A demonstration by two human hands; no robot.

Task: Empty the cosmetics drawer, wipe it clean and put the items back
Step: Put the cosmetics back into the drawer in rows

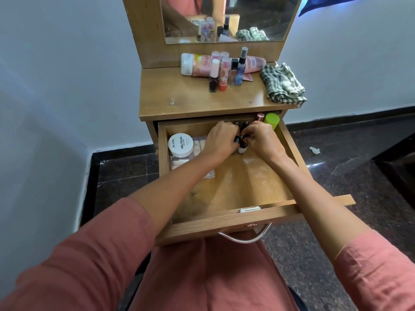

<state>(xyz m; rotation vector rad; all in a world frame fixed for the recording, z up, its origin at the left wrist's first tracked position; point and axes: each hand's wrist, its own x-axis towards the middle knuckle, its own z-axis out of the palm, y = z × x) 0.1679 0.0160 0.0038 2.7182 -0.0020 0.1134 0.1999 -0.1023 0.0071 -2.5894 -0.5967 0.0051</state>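
Small bottles (242, 149) in the drawer (235, 187) sit clamped within left hand (221, 140) and right hand (264, 140) grips.

Wood-grain drawer (235, 187), dusty and matt inside; shiny metal handle (247, 240); soft checked woven cloth (283, 84); dark polished stone floor (359, 171).

Up top, the wood-framed mirror (258, 16) stands against a pale wall (67, 75) — a bit of blue fabric (325, 5) pokes in at the upper right corner. Down low there's dark speckled floor (359, 176), black skirting (348, 121) along the wall's foot, and one crumpled white scrap (314, 150) lying right of the table (190, 99).
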